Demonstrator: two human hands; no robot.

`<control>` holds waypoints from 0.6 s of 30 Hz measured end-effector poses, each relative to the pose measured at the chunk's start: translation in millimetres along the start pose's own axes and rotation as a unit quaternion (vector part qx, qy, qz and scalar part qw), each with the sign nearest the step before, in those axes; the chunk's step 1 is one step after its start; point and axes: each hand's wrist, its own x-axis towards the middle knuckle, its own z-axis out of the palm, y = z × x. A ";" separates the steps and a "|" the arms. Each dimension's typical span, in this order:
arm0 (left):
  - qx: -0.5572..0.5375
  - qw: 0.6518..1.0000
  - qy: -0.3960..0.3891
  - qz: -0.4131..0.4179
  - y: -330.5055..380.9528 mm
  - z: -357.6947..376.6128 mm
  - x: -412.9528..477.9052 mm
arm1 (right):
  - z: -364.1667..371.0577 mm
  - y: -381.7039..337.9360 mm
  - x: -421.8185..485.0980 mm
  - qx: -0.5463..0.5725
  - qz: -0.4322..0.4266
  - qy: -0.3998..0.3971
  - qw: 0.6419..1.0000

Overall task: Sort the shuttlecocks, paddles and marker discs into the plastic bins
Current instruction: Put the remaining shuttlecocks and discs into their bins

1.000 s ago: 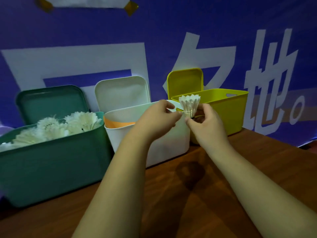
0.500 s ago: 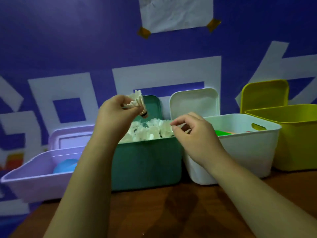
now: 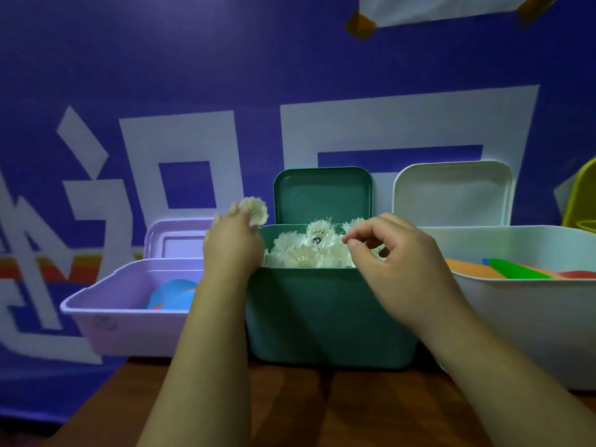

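My left hand (image 3: 233,243) holds a white feather shuttlecock (image 3: 255,210) at its fingertips, just above the left rim of the green bin (image 3: 329,317). That bin is filled with several white shuttlecocks (image 3: 306,250). My right hand (image 3: 400,266) hovers over the green bin's right front corner, fingers loosely curled, thumb and forefinger near each other, nothing in them. A lilac bin (image 3: 129,321) on the left holds blue discs (image 3: 172,293). A white bin (image 3: 529,321) on the right holds orange, green and red flat pieces (image 3: 503,271).
The bins stand in a row on a brown wooden table (image 3: 338,411) against a blue banner wall. Each bin's lid leans upright behind it: green lid (image 3: 322,195), white lid (image 3: 451,191), lilac lid (image 3: 177,240). A yellow lid edge (image 3: 583,201) shows at far right.
The view has swung left from the yellow and white bins to the green one. The shuttlecock passed from my right hand to my left, which carried it to the green bin's left rim.
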 end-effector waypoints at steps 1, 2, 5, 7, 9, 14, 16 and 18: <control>-0.010 0.999 -0.035 -0.015 -1.1 -2.0 0.7 | 0.3 0.4 -0.4 -0.004 -0.006 -0.001 1.000; -0.024 0.998 -0.055 -0.025 -3.0 -3.5 2.2 | 0.3 1.6 -0.5 -0.012 -0.013 -0.004 1.000; -0.049 0.995 -0.057 -0.061 -7.5 -9.7 2.5 | -3.1 6.2 -0.7 -0.026 -0.021 -0.004 0.999; -0.068 0.993 -0.042 -0.088 -11.8 -13.9 3.2 | -6.9 7.9 -0.9 -0.015 -0.010 0.004 1.000; -0.088 0.990 -0.029 -0.111 -16.2 -19.6 1.9 | -10.5 8.6 -1.5 -0.008 -0.004 0.011 1.000; -0.090 0.987 -0.006 -0.137 -27.7 -43.8 -4.0 | -9.0 -3.0 -6.7 0.018 0.002 0.007 1.000; -0.100 0.984 -0.018 -0.145 -37.3 -54.4 -5.3 | 3.3 -18.0 -13.6 0.059 0.009 -0.016 0.998; -0.087 0.985 -0.052 -0.143 -48.6 -66.4 -9.0 | 24.0 -35.2 -21.6 0.095 0.007 -0.061 0.994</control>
